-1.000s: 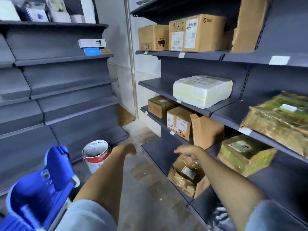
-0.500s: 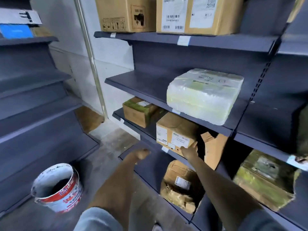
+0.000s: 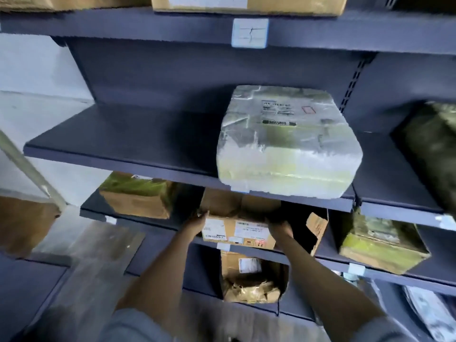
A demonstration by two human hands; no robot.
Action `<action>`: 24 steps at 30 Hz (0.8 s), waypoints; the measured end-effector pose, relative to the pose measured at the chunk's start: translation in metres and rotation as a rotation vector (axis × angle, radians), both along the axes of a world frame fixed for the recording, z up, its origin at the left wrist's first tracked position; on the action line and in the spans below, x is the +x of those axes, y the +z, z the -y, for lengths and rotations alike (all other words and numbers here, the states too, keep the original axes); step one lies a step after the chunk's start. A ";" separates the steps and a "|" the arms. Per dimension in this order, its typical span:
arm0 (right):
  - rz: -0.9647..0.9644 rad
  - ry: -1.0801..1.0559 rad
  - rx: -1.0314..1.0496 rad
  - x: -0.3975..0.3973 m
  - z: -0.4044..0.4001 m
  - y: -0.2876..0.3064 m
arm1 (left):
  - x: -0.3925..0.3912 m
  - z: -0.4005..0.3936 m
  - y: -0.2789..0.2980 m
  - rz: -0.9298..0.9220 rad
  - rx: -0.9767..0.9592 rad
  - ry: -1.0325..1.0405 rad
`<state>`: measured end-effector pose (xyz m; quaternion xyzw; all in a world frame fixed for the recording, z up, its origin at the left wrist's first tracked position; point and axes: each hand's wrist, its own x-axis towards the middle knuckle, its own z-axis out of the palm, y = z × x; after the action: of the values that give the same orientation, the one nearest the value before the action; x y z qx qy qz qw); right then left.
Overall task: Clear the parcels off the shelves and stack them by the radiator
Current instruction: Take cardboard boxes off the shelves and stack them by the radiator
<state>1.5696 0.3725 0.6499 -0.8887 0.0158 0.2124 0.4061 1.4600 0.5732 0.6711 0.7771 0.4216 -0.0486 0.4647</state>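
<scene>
Fingers (image 3: 201, 216) of both hands curled round one labelled cardboard box (image 3: 237, 227), arms outstretched, left hand (image 3: 197, 222), right hand (image 3: 280, 227), three shelves.

Dark grey metal shelving (image 3: 128, 141) fills the view, its tiers backed by panels of the same grey, with a slotted upright (image 3: 351, 82) at right. A pale label holder (image 3: 250, 32) sits on an upper shelf edge. Left, a white wall (image 3: 29, 70); below, worn grey floor (image 3: 98, 255). Light is dim.
</scene>
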 end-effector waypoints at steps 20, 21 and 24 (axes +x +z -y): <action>-0.127 -0.440 0.133 -0.142 -0.030 -0.024 | -0.073 -0.096 -0.020 -0.363 -0.483 -0.314; -0.140 -0.443 0.163 -0.142 -0.032 -0.025 | -0.070 -0.096 -0.023 -0.289 -0.493 -0.279; -0.137 -0.438 0.206 -0.149 -0.032 -0.034 | -0.067 -0.083 -0.023 -0.124 -0.508 -0.231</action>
<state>1.4208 0.4050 0.6154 -0.8015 0.2139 0.1795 0.5288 1.3929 0.6565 0.6480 0.6744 0.3322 -0.2529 0.6090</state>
